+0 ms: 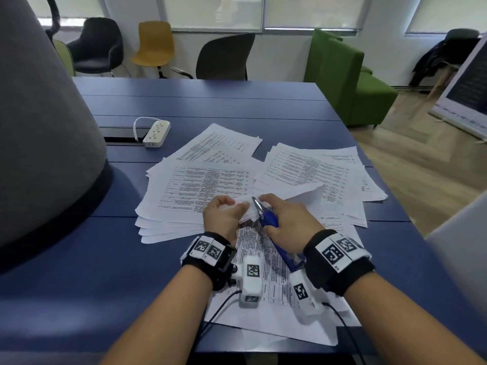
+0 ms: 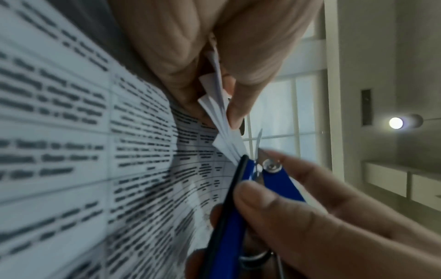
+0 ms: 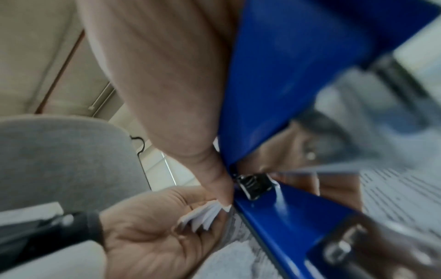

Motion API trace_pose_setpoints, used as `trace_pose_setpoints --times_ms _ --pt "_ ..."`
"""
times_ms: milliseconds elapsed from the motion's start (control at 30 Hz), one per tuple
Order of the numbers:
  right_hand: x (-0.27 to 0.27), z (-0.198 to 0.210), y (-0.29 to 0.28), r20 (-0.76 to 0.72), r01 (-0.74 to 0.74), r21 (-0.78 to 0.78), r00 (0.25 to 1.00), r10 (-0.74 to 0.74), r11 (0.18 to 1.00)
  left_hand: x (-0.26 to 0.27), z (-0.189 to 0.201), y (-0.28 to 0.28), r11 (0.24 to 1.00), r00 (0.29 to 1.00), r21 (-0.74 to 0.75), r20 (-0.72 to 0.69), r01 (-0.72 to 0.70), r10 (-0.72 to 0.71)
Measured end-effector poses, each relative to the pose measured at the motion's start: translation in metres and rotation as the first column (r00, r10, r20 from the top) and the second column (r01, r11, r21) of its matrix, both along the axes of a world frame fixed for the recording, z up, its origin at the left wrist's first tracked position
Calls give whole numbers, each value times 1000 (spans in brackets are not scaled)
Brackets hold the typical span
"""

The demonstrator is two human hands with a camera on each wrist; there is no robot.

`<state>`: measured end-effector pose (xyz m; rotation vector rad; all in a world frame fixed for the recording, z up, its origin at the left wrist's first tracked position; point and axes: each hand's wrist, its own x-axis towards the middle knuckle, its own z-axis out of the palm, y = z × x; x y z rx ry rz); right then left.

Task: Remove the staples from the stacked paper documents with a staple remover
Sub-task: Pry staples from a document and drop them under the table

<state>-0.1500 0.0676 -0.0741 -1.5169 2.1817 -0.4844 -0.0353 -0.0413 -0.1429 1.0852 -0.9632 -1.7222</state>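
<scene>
My left hand (image 1: 224, 210) pinches the fanned corner of a stapled paper document (image 1: 243, 208) lifted off the pile; the corner (image 2: 220, 120) shows between thumb and fingers in the left wrist view. My right hand (image 1: 283, 222) grips a blue-handled staple remover (image 1: 268, 219), its metal tip (image 1: 255, 201) set against that corner. The remover's blue handles (image 2: 241, 198) and pivot rivet (image 2: 270, 166) meet the paper edge. In the right wrist view the blue handles (image 3: 286, 90) fill the frame, with the paper corner (image 3: 205, 215) in my left fingers. The staple itself is hidden.
Printed paper stacks (image 1: 311, 169) lie spread over the blue table (image 1: 184, 101), with one sheet (image 1: 263, 272) under my wrists. A white power strip (image 1: 156, 133) sits at the back left. A grey rounded object (image 1: 44, 127) stands at the left. Chairs (image 1: 155, 46) and a green sofa (image 1: 342, 75) stand beyond.
</scene>
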Motion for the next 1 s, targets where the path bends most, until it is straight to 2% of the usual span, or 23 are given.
trace_pose_setpoints --times_ms 100,200,467,667,1000 --pt "1 -2 -3 -69 -3 35 998 5 999 0 -3 3 1000 996 -24 -87 4 -6" --pt "4 -5 -3 -72 13 14 997 -12 1000 1 -7 2 999 988 -19 -147 45 -48" --pt "14 -7 -2 -69 73 0 995 -73 997 -1 -10 5 995 996 -93 -81 38 -46" --pt "20 -9 -3 -124 108 6 987 -106 994 -2 -12 5 991 998 -132 -57 28 -36" --pt "16 -8 -6 -50 98 0 994 -98 995 0 -14 4 990 994 -123 -73 66 -76"
